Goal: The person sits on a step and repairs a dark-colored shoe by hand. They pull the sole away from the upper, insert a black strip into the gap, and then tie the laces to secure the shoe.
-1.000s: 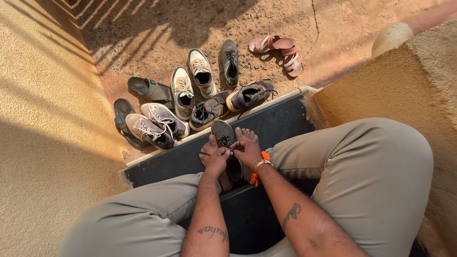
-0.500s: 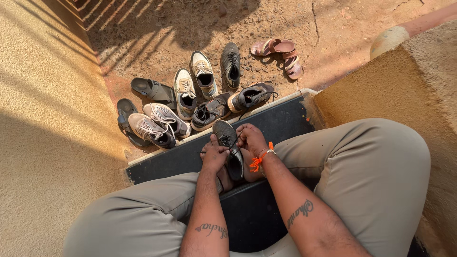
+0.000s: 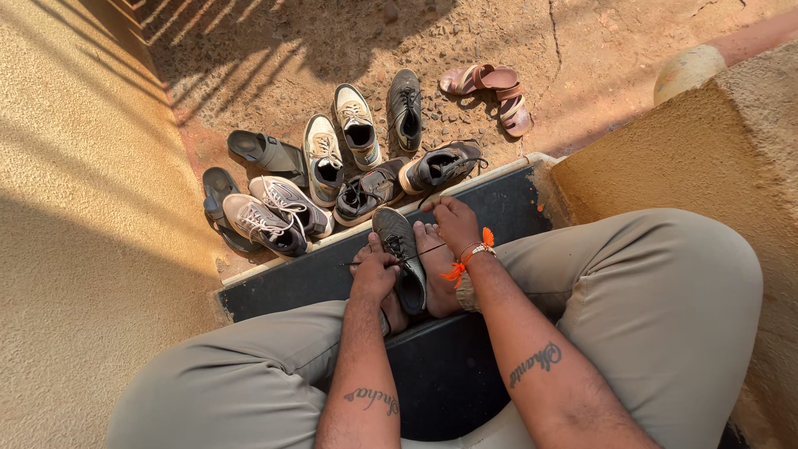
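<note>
While both knees crop out at the frame's bottom, the dark step (image 3: pixel 499 204) carries a grey sneaker (image 3: pixel 399 254) between bare feet. Left hand (image 3: pixel 374 270) pinches a lace end, right hand (image 3: pixel 455 224) pulls the other taut; fingertips mostly hidden. Shoe pile (image 3: pixel 332 179) on dirt beyond; sandals (image 3: pixel 495 91) apart.

Harsh warm sunlight, sharp focus throughout; striped shadows cross the dirt ground (image 3: pixel 274 50) and left wall (image 3: pixel 75 249)
</note>
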